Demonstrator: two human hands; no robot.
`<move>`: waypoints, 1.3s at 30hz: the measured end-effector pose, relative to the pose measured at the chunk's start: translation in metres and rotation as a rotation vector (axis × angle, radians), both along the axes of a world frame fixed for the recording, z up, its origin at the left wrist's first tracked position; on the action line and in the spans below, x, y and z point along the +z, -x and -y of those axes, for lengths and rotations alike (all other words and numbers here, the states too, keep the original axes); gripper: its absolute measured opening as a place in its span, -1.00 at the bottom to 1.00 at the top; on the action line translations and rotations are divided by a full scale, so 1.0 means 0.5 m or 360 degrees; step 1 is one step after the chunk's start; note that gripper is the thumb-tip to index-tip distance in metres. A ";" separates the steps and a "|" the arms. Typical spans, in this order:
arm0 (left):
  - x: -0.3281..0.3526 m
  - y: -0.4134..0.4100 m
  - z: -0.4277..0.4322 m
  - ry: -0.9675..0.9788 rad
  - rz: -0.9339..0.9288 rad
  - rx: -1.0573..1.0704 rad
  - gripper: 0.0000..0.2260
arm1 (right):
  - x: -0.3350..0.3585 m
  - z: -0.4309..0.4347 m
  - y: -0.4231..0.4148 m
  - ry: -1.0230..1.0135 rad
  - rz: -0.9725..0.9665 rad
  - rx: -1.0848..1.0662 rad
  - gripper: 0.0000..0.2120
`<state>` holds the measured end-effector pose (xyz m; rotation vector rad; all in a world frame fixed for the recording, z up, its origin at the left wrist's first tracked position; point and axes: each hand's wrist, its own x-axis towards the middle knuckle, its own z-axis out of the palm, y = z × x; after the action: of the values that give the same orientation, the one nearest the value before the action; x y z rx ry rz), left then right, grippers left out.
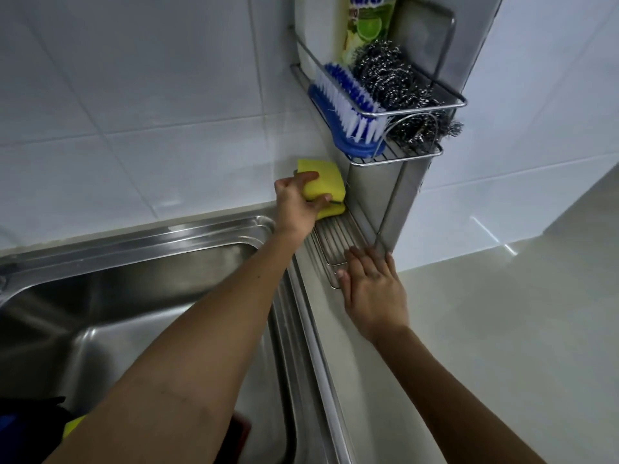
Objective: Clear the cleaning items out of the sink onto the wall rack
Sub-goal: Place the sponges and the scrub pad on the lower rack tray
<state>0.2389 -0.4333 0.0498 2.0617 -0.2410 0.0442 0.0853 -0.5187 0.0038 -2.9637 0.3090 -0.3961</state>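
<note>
My left hand grips a yellow sponge at the far end of the wall rack's lower wire shelf, close to the tiled wall. A second yellow sponge lies just under it on that shelf. My right hand rests flat with fingers spread on the shelf's near end. The upper rack shelf carries a blue scrub brush, a steel wool scourer and a dish soap bottle. The steel sink lies at lower left.
White tiled walls stand behind and to the right. A pale countertop stretches right of the sink. Something dark red shows in the sink basin under my left forearm, mostly hidden. Dark and yellow fabric sits at the bottom left edge.
</note>
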 end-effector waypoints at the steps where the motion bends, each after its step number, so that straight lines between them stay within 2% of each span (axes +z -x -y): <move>1: -0.003 -0.001 0.004 -0.0042 0.0004 -0.0002 -0.57 | 0.000 -0.003 0.000 0.0010 -0.0006 -0.0016 -0.49; 7: -0.012 -0.006 0.029 -0.0160 0.0034 0.0072 -0.61 | 0.005 -0.013 -0.003 0.0009 -0.0051 -0.0020 -0.28; 11: -0.014 -0.015 0.039 -0.0228 0.0035 0.0138 -0.61 | 0.000 -0.012 -0.001 -0.0018 -0.0056 -0.0026 -0.42; 16: -0.031 -0.022 0.041 -0.0452 0.0062 0.0121 -0.59 | -0.004 -0.015 -0.003 -0.0027 -0.0087 -0.0039 -0.44; 24: -0.027 -0.037 0.041 -0.0863 0.0053 0.0026 -0.58 | 0.002 -0.016 -0.002 -0.0011 -0.0148 -0.0007 -0.26; 26: -0.022 -0.031 0.028 -0.0883 0.0068 0.0001 -0.56 | 0.009 -0.011 0.000 -0.0036 -0.0200 0.0042 -0.22; 28: -0.023 -0.012 -0.008 -0.0778 0.0119 -0.0001 -0.57 | 0.019 -0.010 0.001 -0.0028 -0.0285 0.0059 -0.27; 31: -0.050 0.047 -0.106 -0.0594 0.0112 0.0073 -0.61 | 0.028 -0.010 0.001 -0.0081 -0.0363 0.0007 -0.46; 35: -0.138 0.163 -0.331 -0.0869 -0.0061 0.0117 -0.61 | 0.037 -0.066 0.008 -0.0198 -0.0340 -0.0189 -0.44; 37: -0.192 0.219 -0.459 -0.1039 -0.0233 0.0198 -0.58 | 0.032 -0.132 0.015 -0.0201 -0.0161 -0.0089 -0.43; 39: -0.244 0.278 -0.587 -0.1163 -0.0531 0.0336 -0.53 | 0.018 -0.222 0.026 -0.0212 -0.0033 0.0136 -0.40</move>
<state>0.0999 -0.1398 -0.0720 2.7654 0.2045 -0.2982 0.0722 -0.4077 0.0127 -2.8404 0.2014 -0.3215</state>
